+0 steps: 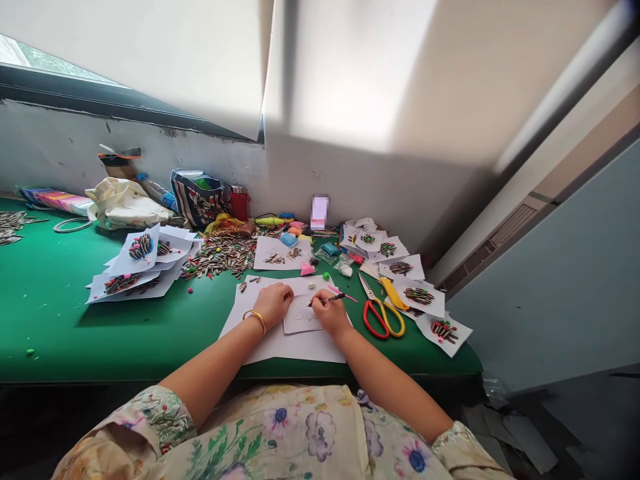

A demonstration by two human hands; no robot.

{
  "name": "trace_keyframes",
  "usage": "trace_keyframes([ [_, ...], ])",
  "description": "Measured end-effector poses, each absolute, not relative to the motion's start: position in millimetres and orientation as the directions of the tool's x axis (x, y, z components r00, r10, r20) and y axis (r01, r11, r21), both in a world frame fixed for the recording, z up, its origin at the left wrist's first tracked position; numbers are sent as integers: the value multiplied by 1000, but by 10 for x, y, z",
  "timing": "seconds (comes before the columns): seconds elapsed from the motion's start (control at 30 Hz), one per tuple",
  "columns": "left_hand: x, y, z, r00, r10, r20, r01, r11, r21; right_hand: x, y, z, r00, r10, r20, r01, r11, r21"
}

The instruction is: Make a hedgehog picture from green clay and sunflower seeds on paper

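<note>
A black pen (327,299) is gripped in my right hand (330,315), its tip on a small white paper (303,325) with thin dark line drawings. My left hand (273,305), a gold bangle at its wrist, has its fingers curled together and rests at that paper's left edge, holding it down. Larger white sheets (270,350) lie underneath. Just beyond my hands are a green clay ball (327,276), a whitish clay lump (311,286) and a few striped sunflower seeds (243,287). Right of my right hand lie scissors (383,317) with one red and one yellow handle.
Papers bearing seed-and-clay figures lie at left (120,283) and right (425,293). A seed pile (220,257), clay packets (330,249), a yellow-handled tool (394,293) and a propped phone (319,212) are farther back. Bags (125,203) stand by the wall. The green table's front edge (100,381) is near me.
</note>
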State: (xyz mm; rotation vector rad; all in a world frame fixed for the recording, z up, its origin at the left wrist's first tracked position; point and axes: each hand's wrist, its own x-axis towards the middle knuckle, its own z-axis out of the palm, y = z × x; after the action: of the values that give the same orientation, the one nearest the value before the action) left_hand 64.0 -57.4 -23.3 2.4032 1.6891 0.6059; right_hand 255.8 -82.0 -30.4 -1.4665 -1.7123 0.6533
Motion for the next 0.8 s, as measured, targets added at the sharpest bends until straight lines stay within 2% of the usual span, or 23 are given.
trace_keyframes([
  [0.8,644,-571,-236,282,929,238,869,-353,347,2597,-899,-308,-72,968,239,594,234,-770],
])
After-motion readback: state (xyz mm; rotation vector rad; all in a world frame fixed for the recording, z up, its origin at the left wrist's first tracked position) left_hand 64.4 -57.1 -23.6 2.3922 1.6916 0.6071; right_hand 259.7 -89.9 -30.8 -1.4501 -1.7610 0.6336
